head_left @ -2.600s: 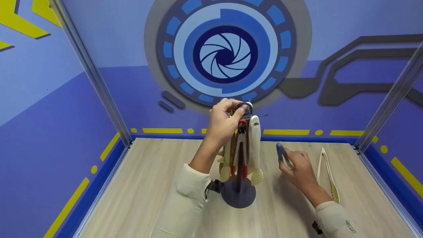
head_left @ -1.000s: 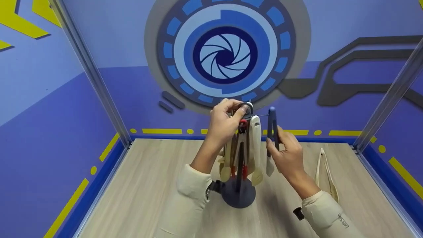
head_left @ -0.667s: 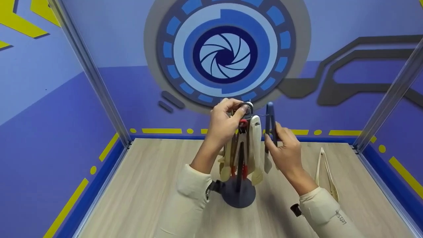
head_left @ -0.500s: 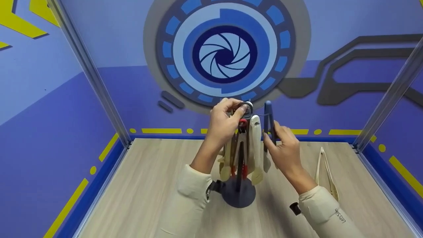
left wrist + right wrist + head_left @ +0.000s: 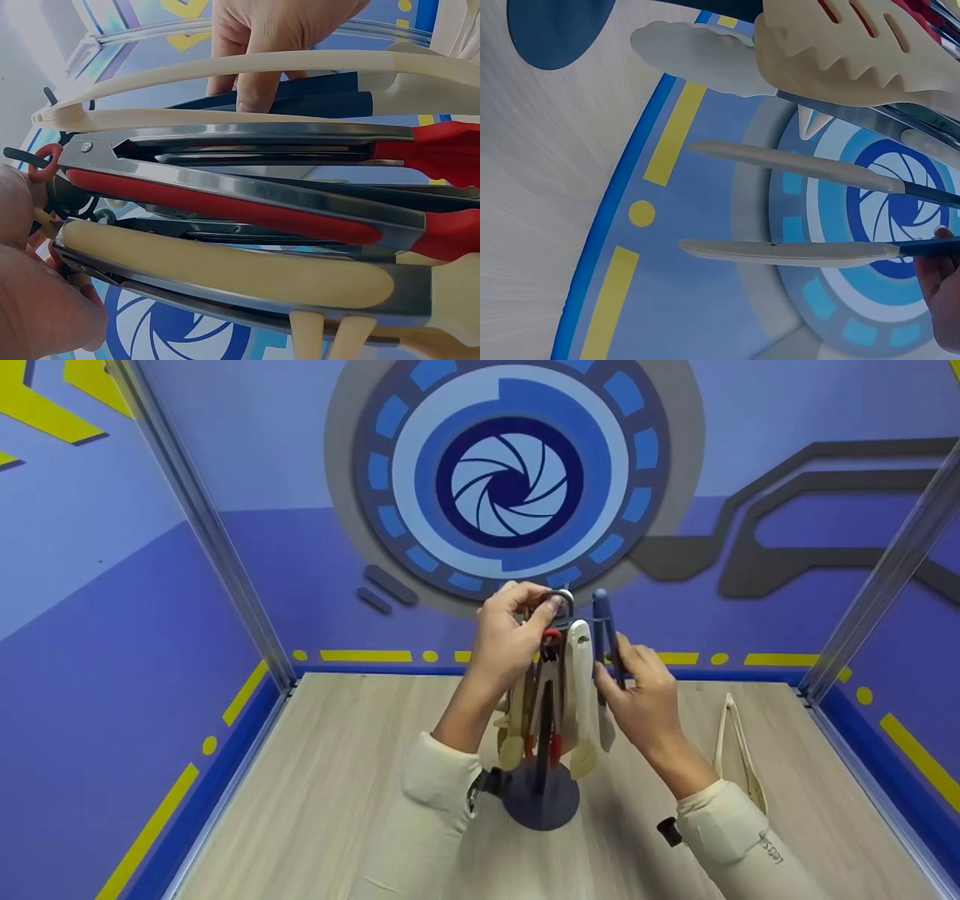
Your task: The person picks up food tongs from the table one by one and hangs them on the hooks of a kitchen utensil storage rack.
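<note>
At the top of a dark utensil stand [image 5: 541,806], my left hand [image 5: 504,641] pinches the ring-shaped handle. Several tongs hang around the stand, among them cream tongs [image 5: 582,682] on the right and red-and-steel tongs [image 5: 225,210] in the left wrist view. My right hand [image 5: 649,701] grips dark blue tongs [image 5: 601,619] upright beside the cream ones, thumb on one arm and fingers on the other. Their blue top end overlaps a thin hook of the stand. Pale grey tips [image 5: 802,253] hang down, spread apart, in the right wrist view.
Another pair of cream tongs [image 5: 726,727] lies on the wooden tabletop [image 5: 360,780] at the right. Blue-purple panels [image 5: 285,585] stand behind and at both sides, with metal posts [image 5: 206,532] at the corners.
My right hand has lifted the dark blue tongs and brought them left, up to the stand's hook; the last shift is small. My left hand has stayed on the handle.
</note>
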